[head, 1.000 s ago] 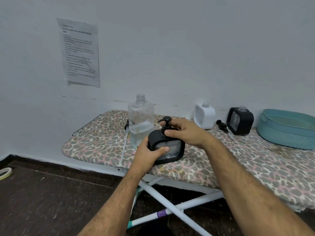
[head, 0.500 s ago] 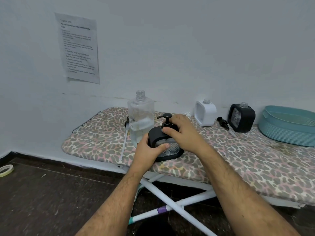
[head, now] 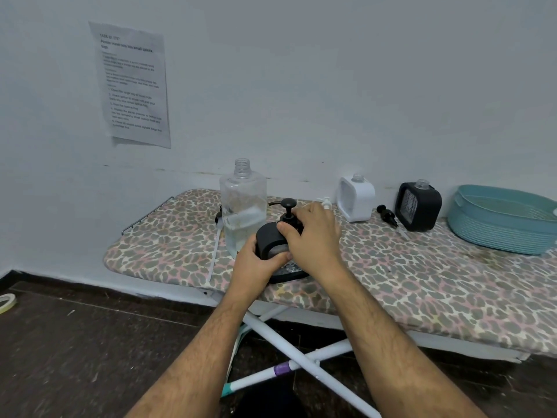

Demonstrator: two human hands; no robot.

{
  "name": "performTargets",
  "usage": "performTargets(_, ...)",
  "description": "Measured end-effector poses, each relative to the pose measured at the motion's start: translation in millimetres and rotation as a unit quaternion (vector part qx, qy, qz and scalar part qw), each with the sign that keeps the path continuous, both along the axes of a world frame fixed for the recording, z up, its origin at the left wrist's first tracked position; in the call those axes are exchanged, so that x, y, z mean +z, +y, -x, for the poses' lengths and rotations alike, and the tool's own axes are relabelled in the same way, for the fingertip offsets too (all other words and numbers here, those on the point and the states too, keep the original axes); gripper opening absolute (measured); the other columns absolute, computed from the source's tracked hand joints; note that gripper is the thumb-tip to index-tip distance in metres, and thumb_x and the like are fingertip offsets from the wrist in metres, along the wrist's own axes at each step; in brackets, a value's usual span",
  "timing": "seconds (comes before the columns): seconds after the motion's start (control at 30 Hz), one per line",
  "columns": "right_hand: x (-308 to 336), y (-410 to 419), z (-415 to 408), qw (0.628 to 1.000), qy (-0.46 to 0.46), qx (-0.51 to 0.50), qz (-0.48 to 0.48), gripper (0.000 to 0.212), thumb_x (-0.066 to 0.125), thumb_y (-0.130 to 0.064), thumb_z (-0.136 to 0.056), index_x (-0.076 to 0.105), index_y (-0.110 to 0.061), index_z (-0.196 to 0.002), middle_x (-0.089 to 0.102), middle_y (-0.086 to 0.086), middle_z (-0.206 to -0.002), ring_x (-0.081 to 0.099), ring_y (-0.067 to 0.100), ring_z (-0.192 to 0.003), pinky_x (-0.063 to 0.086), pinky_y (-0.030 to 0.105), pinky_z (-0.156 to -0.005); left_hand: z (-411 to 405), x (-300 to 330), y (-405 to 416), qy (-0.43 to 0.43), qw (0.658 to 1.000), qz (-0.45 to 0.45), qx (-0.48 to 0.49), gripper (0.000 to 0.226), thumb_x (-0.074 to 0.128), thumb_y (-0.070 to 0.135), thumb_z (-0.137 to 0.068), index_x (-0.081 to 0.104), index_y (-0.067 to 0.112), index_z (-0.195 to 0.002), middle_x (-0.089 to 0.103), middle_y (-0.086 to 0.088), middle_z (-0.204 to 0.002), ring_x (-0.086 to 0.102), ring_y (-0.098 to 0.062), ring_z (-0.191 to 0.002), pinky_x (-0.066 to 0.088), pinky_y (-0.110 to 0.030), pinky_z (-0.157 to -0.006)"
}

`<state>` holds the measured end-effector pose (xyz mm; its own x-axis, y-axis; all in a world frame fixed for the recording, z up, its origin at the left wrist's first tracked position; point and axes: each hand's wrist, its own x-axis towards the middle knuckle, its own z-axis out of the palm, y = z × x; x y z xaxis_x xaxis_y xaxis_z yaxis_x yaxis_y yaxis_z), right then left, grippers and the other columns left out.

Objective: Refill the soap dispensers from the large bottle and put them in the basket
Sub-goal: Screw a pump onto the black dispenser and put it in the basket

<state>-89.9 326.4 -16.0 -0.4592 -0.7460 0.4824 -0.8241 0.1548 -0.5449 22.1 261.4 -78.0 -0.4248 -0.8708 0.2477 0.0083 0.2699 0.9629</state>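
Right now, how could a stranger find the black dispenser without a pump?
Look along the leopard-print ironing board toward the teal basket. Just left of it stands the black dispenser. Unlike the black one in the hands, its neck is open, without a pump.

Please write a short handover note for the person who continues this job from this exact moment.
Left hand grips the body of the near black dispenser; right hand holds its pump collar. Large bottle stands open behind it, partly full. White dispenser and far black dispenser stand uncapped; a loose black pump lies between them. Basket holds no dispenser. Left: place the near one, fill and cap the others, basket them.
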Motion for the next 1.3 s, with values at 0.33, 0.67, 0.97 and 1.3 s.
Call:
performTargets(0.33,16,16,19,0.972,-0.135,0.187,-0.048,0.037,0.061,-0.028,-0.096,0.058,-0.015,-0.131,0.057,-0.004,-0.117,0.052,0.013,-0.112,0.041,0.031,-0.096,-2,1,-1,0.008,1.0,-0.002,-0.022,0.052,0.083,0.021,-0.077,0.058,0.026,-0.122,0.07,0.007,-0.111,0.067,-0.003,-0.098,0.051,-0.018,-0.079)
performTargets(0.67,-16,33,56,0.897,-0.365,0.243,-0.059,0.058,0.062,0.0,-0.093,0.045,-0.022,-0.143,0.063,-0.003,-0.124,0.063,0.015,-0.115,0.056,0.031,-0.092,-3,4,-6,0.027,0.997,-0.034,-0.068,0.051,0.082,0.018,-0.077,0.057,0.025,-0.121,0.07,0.003,-0.113,0.068,-0.012,-0.103,0.054,-0.03,-0.089)
performTargets(0.97,-6,54,78,0.898,-0.373,0.229,-0.048,0.055,0.071,0.0,-0.086,0.052,-0.015,-0.136,0.068,0.007,-0.114,0.071,0.021,-0.103,0.058,0.042,-0.09,9,21,5,0.047,0.992,-0.043,-0.108,0.047,0.08,0.015,-0.076,0.06,0.018,-0.118,0.071,-0.002,-0.11,0.069,-0.019,-0.103,0.055,-0.031,-0.086)
performTargets(1.3,25,112,130,0.929,-0.316,0.188,-0.029,0.052,0.077,-0.012,-0.083,0.057,-0.023,-0.13,0.068,-0.003,-0.106,0.068,0.016,-0.1,0.058,0.04,-0.081,71,42,37,0.075,0.979,-0.053,-0.183,0.068,0.087,0.023,-0.067,0.057,0.015,-0.128,0.069,-0.004,-0.118,0.067,-0.019,-0.107,0.055,-0.026,-0.08)
